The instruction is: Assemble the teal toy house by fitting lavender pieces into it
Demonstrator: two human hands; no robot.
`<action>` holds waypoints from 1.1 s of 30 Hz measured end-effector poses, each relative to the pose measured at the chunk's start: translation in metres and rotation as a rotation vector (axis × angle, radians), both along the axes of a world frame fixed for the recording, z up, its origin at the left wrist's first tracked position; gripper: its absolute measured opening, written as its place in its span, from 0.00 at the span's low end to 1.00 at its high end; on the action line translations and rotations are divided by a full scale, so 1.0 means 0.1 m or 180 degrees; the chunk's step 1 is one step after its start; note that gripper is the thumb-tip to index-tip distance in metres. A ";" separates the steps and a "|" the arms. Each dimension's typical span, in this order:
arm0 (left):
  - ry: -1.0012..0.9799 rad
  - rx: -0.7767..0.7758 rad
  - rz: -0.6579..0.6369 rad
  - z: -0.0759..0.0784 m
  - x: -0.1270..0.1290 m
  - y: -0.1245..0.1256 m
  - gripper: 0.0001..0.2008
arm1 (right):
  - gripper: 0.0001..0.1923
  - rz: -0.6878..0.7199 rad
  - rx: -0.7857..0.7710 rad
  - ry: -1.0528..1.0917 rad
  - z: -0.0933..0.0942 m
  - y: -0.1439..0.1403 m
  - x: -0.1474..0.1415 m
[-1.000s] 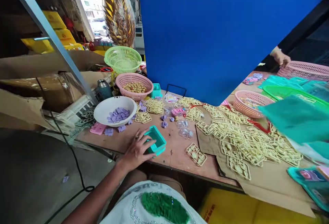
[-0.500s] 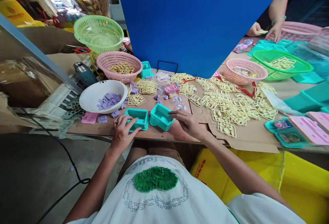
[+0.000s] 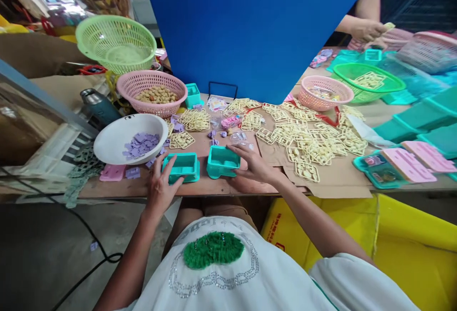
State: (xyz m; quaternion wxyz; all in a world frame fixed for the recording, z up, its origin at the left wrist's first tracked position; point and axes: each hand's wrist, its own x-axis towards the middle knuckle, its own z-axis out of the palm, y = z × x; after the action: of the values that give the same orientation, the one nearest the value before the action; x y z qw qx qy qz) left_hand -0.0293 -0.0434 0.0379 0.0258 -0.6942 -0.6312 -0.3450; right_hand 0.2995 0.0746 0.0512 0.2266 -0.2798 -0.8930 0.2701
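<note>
While the left hand [image 3: 159, 188] grips one teal plastic tray [image 3: 181, 166] at the wooden table's [image 3: 117, 188] near edge, the right hand [image 3: 252, 165] clasps a second teal tray [image 3: 222, 161] just beside it. A white bowl [image 3: 114, 136] of purple pieces sits near the left.

Blue panel [image 3: 257, 30] behind cluttered wooden table [image 3: 221, 186]
</note>
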 end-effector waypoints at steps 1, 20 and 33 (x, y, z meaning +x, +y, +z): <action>-0.0001 0.0025 0.0059 0.00 -0.02 0.01 0.28 | 0.42 0.0098 -0.0084 0.0055 0.02 0.01 -0.01; -0.0419 0.0056 -0.0011 0.18 -0.05 0.01 0.12 | 0.35 -0.0159 0.0098 -0.0167 0.12 -0.15 0.19; -0.1971 -0.1345 -0.0207 0.19 0.13 0.56 0.21 | 0.26 -0.0373 0.0649 -0.0247 0.52 -0.09 0.13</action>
State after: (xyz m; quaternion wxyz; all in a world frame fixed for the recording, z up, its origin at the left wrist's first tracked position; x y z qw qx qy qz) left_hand -0.0161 0.0131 0.0573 -0.3210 -0.5667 -0.6440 -0.4014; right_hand 0.3124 0.0655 0.1033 0.2346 -0.3172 -0.9060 0.1531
